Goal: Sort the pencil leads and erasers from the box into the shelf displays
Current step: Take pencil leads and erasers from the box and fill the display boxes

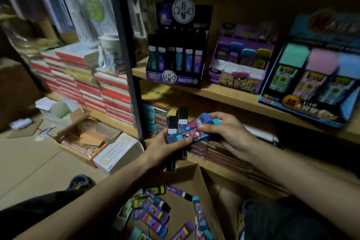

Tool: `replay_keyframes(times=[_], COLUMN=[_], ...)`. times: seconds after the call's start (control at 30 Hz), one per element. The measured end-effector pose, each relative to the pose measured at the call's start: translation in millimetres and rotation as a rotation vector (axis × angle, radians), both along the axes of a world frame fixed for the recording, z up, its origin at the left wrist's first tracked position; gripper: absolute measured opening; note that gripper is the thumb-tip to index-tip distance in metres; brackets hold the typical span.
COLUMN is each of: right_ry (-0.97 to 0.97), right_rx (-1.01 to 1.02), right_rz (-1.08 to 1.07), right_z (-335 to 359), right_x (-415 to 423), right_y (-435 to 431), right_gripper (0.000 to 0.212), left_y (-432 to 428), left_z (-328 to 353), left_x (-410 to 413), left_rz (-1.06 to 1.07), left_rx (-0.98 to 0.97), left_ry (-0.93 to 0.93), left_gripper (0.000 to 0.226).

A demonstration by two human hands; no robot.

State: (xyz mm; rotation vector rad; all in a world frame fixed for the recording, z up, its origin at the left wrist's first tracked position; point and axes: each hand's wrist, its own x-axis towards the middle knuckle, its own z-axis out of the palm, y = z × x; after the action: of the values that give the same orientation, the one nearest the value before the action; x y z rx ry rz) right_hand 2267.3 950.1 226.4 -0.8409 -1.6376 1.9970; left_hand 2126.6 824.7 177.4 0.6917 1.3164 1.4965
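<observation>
- An open cardboard box sits at the bottom of the view, between the person's forearms.
- Inside the box lie loose erasers in purple and blue sleeves, mixed with a few dark lead cases.
- Just above the box, the left hand has its fingers curled round several black lead cases, which stand upright out of the fist; its thumb presses one end of a blue eraser.
- The right hand, also above the box, pinches the other end of that eraser between thumb and fingers (the eraser bridges both hands).
- Higher above the box, a wooden shelf carries three displays: a black display of lead cases, a purple display beside it, and a blue display farthest right.
</observation>
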Motion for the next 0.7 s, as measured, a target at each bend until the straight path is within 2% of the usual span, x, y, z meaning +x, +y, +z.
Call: replay_keyframes(times=[0.27,0.33,0.4,0.47,0.53,0.63,0.7], right_ry=[-0.335,-0.260,-0.069,0.036,0.058,0.054,0.069], right_rx=[0.367,0.283,0.036,-0.114,-0.126,0.001,0.079], right_rz=[0.216,0.182,0.106,0.020,-0.041,-0.133,-0.167], right_z=[44.4,47.2,47.0,44.6,39.1,33.9,33.8], right_x=[-4.2,-5.3,-5.9,-5.8,-7.5,-9.7,-8.6], right_y=[27.1,31.8,36.0,39.6,40.6,40.4,41.2], right_gripper=[0.036,0.032,0.024,0.014,0.010,0.012,0.011], left_y=[16.8,24.0,33.3,44.2,54.0,66.3,72.7], left_z=[21.1,24.4,26.6,29.7,31.9,33.9,35.0], left_x=[-2.0,-3.7,-7.0,-9.0,-7.7,-0.4,6.3], left_rz=[-0.209,-0.204,-0.149,-0.115,-0.115,-0.092,-0.062], left_rx=[-0.038,-0.020,0.031,0.067,0.096,0.121,0.157], left_ry=[0.101,0.111,0.097,0.077,0.054,0.032,0.042], left_gripper=[0.044,0.047,0.050,0.051,0.051,0.053,0.046])
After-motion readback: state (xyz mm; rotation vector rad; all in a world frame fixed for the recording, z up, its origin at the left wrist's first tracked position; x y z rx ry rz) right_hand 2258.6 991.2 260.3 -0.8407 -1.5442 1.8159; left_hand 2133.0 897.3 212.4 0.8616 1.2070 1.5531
